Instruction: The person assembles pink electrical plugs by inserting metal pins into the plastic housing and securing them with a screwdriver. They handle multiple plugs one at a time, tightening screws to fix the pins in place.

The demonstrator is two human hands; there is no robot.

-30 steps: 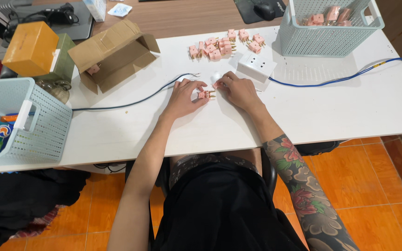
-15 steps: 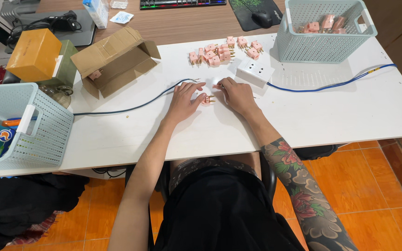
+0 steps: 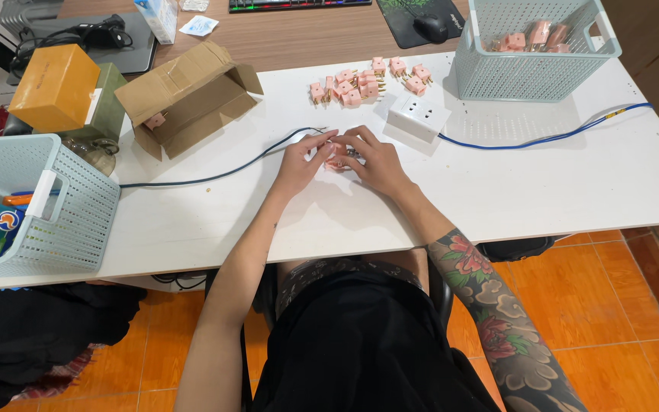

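- Resting on the white table (image 3: 512, 198), my left hand (image 3: 303, 162) and right hand (image 3: 375, 162) meet fingertip to fingertip over a small pink plug (image 3: 337, 163).
- Both hands are curled around that plug, pinching it between them; most of it is hidden under my fingers, so I cannot tell exactly which fingers grip it.
- A dark cable (image 3: 215, 174) runs from my left hand toward 9 o'clock across the tabletop.
- At 12 o'clock from my hands lies a loose cluster of pink plugs (image 3: 360, 82), well apart from the one I hold.
- A white socket block (image 3: 419, 116) sits at about 1 o'clock, near my right hand, with a blue cable (image 3: 543, 139) leading off toward 3 o'clock.
- At 2 o'clock stands a pale mesh basket (image 3: 532, 72) with more pink pieces inside.
- An open cardboard box (image 3: 184, 95) lies at 10 o'clock.
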